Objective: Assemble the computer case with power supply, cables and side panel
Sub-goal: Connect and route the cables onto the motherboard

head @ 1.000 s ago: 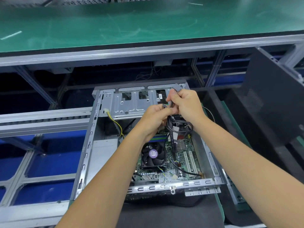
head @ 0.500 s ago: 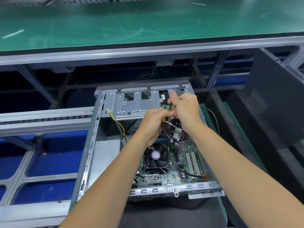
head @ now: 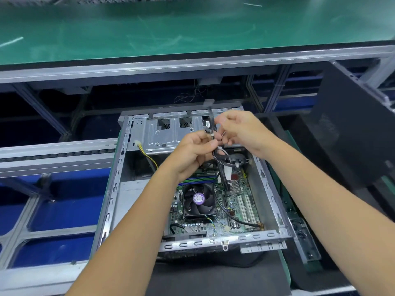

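Green matting covers the far surface [head: 192, 28]; below it an open computer case [head: 119, 189] lies flat, long axis running away from the camera. Above its drive cage [head: 171, 133], left hand [head: 192, 152] and right hand [head: 241, 131] both pinch a black cable bundle [head: 222, 161]. Fan sticker [head: 198, 198] writing is unreadable.

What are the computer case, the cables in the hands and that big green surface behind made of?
Case: looks like bare sheet steel, dull silver, with stamped slots and folded edges.
Cables: black, probably plastic-sheathed wire; they loop limply below the left hand and right hand that grip them.
Green surface: likely a rubber or vinyl mat, with a soft sheen and scuff marks; I can't tell which.
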